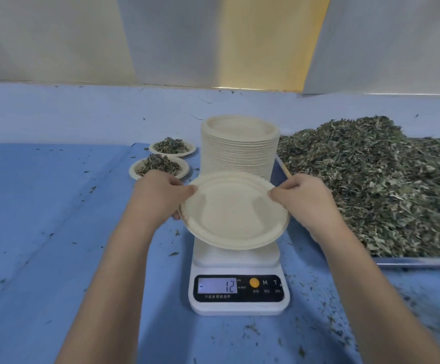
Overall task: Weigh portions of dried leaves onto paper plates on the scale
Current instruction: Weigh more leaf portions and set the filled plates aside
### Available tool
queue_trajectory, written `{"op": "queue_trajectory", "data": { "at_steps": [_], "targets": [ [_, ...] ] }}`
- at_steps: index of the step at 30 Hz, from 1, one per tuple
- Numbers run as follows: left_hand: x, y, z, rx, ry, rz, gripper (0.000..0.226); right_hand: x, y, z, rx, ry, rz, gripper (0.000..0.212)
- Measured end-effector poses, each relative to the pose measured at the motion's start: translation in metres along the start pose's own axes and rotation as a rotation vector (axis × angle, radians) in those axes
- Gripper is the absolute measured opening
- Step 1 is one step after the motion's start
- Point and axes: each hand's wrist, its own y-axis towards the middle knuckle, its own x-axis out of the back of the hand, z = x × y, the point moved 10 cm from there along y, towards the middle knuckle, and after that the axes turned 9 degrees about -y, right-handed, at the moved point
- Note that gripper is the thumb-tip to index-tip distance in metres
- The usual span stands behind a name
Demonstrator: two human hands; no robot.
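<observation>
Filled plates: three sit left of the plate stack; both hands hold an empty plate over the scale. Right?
No. Head view shows two filled plates, not three, left of the plate stack. The left hand and right hand do hold an empty plate over the scale.

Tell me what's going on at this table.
A person is weighing out dried leaves. Their left hand and right hand pinch opposite rims of an empty paper plate, held tilted over the scale, whose display shows minus 12. Two filled plates sit at back left beside a tall stack of plates. The heap of dried leaves lies on a tray to the right.
</observation>
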Motion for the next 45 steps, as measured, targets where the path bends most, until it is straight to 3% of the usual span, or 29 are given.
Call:
{"op": "queue_trajectory", "data": {
  "at_steps": [3,13,22,28,30,32,35,38,45],
  "targets": [
    [-0.013,0.0,0.014,0.093,0.054,0.099,0.025,-0.01,0.0,-0.004,0.001,-0.095,0.043,0.015],
    [-0.023,0.003,0.034,0.189,0.065,0.158,0.024,-0.029,-0.004,-0.011,0.0,-0.176,0.11,0.046],
    [-0.027,0.004,0.047,0.273,0.016,0.157,0.03,-0.034,-0.003,-0.018,-0.006,-0.167,0.109,0.045],
    [-0.024,0.007,0.05,0.267,0.142,0.147,0.035,-0.032,0.0,-0.019,0.008,-0.172,0.08,0.044],
    [-0.015,0.01,0.042,0.196,0.255,0.048,0.034,-0.029,0.002,-0.018,0.022,-0.16,0.056,0.042],
    [0.001,0.006,0.018,0.026,0.308,-0.158,0.032,-0.023,0.003,-0.018,0.03,-0.151,0.01,0.041],
    [0.005,-0.009,-0.025,-0.225,0.13,-0.289,0.024,-0.014,0.004,-0.014,0.053,-0.114,-0.056,0.031],
    [-0.028,-0.019,-0.057,-0.325,-0.058,-0.133,0.021,-0.004,0.006,-0.016,0.062,-0.081,-0.104,0.014],
    [-0.132,-0.045,-0.107,-0.329,-0.327,0.227,0.022,0.041,0.016,-0.045,-0.002,-0.338,-0.195,0.018]
  ]
}}
